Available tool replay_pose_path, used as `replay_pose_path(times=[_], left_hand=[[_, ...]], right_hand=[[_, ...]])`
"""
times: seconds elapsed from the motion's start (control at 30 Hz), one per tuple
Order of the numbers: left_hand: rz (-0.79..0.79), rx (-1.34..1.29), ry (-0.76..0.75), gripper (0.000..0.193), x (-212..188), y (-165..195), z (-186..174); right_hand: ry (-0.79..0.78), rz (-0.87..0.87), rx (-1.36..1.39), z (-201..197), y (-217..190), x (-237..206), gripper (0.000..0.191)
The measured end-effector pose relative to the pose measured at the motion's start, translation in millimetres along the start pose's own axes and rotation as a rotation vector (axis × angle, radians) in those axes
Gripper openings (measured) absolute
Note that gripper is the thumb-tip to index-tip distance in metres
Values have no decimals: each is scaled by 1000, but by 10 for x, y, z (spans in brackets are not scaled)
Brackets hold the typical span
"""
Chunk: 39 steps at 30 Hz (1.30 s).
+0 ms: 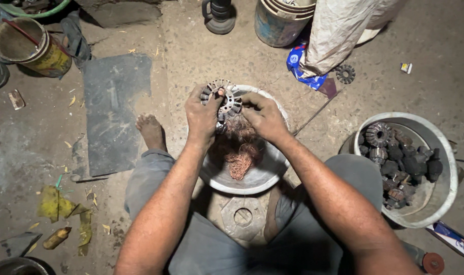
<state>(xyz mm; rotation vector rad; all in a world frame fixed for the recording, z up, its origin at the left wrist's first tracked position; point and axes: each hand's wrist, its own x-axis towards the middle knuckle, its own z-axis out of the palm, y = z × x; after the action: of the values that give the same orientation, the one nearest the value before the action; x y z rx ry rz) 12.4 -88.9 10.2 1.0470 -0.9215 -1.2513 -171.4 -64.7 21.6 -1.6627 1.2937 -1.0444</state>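
Head view is showing me both hands working over a bowl (262, 178) on the floor (191, 61). My left hand (201, 116) is gripping a round stator (227, 98) by its left rim, fingers curled around it. My right hand (263, 115) is pinching at the stator's right side. Copper wire (240, 153) is hanging from it into the bowl. A tub (445, 168) of dark stators is sitting at the right.

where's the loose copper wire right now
In the head view the copper wire lies in the pale bowl at centre, just below the metal motor ring held by both hands, between the knees.
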Motion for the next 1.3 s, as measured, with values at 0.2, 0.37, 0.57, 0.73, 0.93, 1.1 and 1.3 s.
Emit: replay_pose_path(times=[0.2, 0.37, 0.57, 0.73, 0.93, 1.1, 1.3], left_hand=[[91, 98, 56, 10, 33, -47, -2], [145, 145, 44, 11, 5, -45, 0], [-7, -35, 110, 11, 9, -34, 8], [255, 312, 100, 13, 81, 10, -73], [81, 56, 2, 10, 5, 79, -51], [-3, -111, 0, 10, -22, 93, -14], [84, 25, 53, 13, 51, 8, -60]], right_hand=[[122, -164, -242, -12, -87, 1, 8], [171, -261, -306, -40, -190, 14, 5], [132, -309, -309, -12, -213, 19, 8], [169, -75, -189, -78, -124, 23, 13], [47, 191, -249, -87, -15, 51, 12], [146, -248, -268, -20, -42, 21, 23], [142, -242, -315, -14, -104, 26, 6]])
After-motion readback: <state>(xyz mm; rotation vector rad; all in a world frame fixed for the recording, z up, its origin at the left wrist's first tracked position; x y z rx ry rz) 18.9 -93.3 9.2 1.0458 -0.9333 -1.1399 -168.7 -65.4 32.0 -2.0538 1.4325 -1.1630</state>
